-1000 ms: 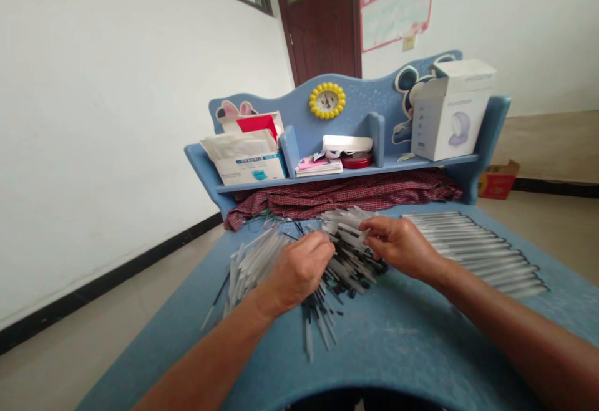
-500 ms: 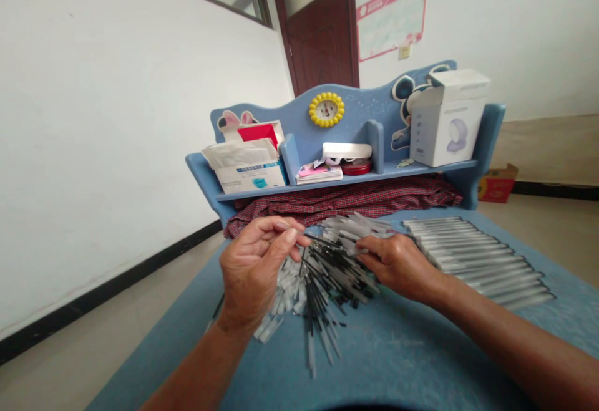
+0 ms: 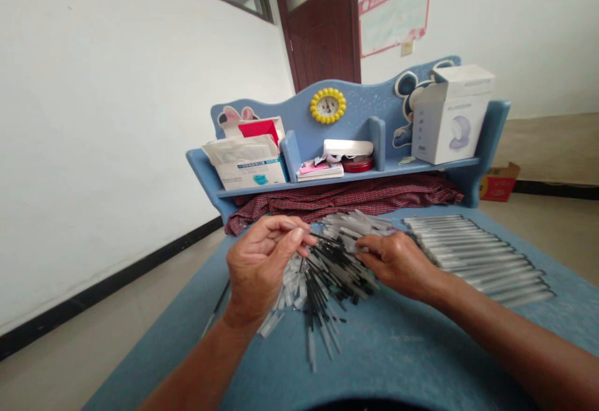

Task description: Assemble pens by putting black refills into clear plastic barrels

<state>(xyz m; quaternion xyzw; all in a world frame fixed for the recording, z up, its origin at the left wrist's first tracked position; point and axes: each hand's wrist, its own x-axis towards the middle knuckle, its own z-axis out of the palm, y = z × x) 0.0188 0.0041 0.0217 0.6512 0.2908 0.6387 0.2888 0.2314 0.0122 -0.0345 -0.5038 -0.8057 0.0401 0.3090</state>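
My left hand [image 3: 266, 261] is closed in a pinch on a thin black pen refill [image 3: 322, 236], which points right toward my other hand. My right hand [image 3: 397, 264] pinches what looks like a clear pen barrel [image 3: 350, 251], its far part blurred and partly covered by the fingers. Below and between the hands lies a loose heap of black-inked refills [image 3: 322, 299]. Pale translucent pen caps [image 3: 292, 286] are piled by my left wrist. Behind the heap are more clear barrels [image 3: 355, 221]. Several pens [image 3: 477, 258] lie side by side in a row at the right.
The blue table [image 3: 374, 361] has a shelf [image 3: 337, 179] along its back. On it stand a mask box [image 3: 253, 171], a red round tin [image 3: 358, 164] and a tall white box [image 3: 449, 118]. A checked cloth [image 3: 337, 199] lies under the shelf. One thin stick [image 3: 218, 308] rests near my left forearm.
My left hand has moved slightly right, toward my right hand, with the refill in its fingers. My right hand has hardly moved. The view has shifted a little.
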